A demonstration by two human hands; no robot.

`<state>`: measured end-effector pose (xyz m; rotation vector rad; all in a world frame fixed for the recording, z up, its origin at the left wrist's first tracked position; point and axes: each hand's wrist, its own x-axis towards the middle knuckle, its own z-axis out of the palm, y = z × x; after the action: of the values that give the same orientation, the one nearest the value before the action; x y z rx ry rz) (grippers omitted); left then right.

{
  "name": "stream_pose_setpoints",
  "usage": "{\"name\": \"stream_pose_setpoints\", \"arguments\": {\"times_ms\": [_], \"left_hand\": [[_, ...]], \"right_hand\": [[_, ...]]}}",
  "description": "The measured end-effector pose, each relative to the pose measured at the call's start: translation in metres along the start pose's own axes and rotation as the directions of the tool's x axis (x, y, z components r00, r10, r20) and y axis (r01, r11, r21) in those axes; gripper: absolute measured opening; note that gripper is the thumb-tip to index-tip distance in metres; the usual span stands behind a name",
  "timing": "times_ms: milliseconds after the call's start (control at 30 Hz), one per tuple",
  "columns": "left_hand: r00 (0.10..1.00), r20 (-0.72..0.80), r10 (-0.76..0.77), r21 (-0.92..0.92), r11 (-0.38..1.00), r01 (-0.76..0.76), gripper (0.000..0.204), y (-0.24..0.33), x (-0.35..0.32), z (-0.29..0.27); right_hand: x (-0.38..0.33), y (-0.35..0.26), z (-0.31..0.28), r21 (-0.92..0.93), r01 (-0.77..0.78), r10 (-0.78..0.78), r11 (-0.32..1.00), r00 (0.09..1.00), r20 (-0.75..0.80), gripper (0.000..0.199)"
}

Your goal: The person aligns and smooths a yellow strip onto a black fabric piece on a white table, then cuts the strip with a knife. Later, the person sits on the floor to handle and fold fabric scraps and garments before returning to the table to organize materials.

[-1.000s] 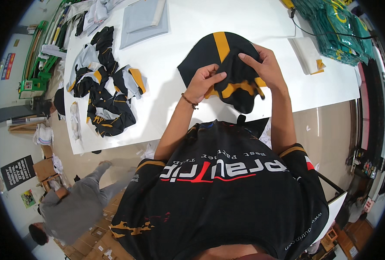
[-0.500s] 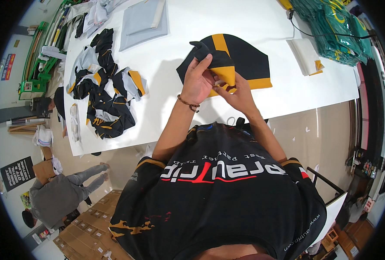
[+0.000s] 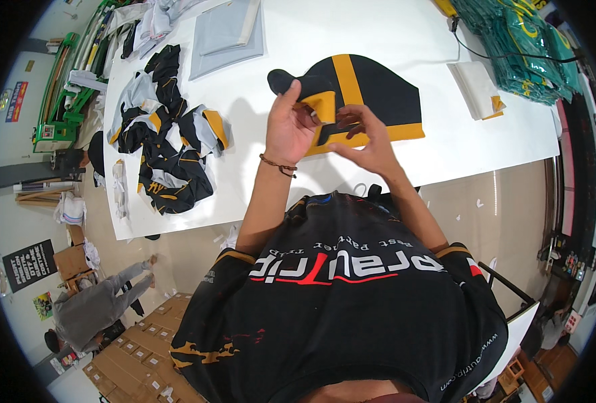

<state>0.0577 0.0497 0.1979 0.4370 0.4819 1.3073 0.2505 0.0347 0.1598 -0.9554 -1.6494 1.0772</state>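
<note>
Counter (image 3: 405, 33): smooth, white, broad; carrying all the cloth.
Heap (image 3: 177, 161): black, grey and amber pieces at the left, limp and thin; crumpled, apparently not yet straightened.
Teal bundle (image 3: 523, 60): shiny, plastic-like packets, piled at the far right.
Panel (image 3: 386, 94): on the counter, just beyond the hands; domed, matt black with amber stripe and lower band; already lying flat.
Grey sheets (image 3: 220, 54): rectangular, smooth, overlapping, at the far left.
Held cloth (image 3: 325, 104): over the panel's left part; soft, black and amber, curled on itself, not yet flat; any join to the panel hidden.
Left hand (image 3: 289, 134): narrow, gripping the held cloth.
Right hand (image 3: 373, 144): thumb and fingers wide apart, near the panel's lower band; cannot tell whether touching.
Bracelet (image 3: 279, 166): brown, beaded, around the left wrist.
</note>
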Motion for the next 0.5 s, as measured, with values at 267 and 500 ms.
{"name": "stream_pose_setpoints", "arguments": {"times_ms": [267, 500], "left_hand": [[0.998, 0.034, -0.055, -0.001, 0.998, 0.055, 0.031, -0.008, -0.005, 0.013], [0.990, -0.108, 0.087, -0.247, 0.963, -0.111, 0.013, 0.001, 0.001, -0.012]], "right_hand": [[0.008, 0.036, 0.024, 0.065, -0.037, 0.045, 0.997, 0.992, -0.121, 0.030], [0.008, 0.033, -0.004, 0.209, -0.100, 0.144, 0.973, 0.968, -0.208, 0.021]]}}
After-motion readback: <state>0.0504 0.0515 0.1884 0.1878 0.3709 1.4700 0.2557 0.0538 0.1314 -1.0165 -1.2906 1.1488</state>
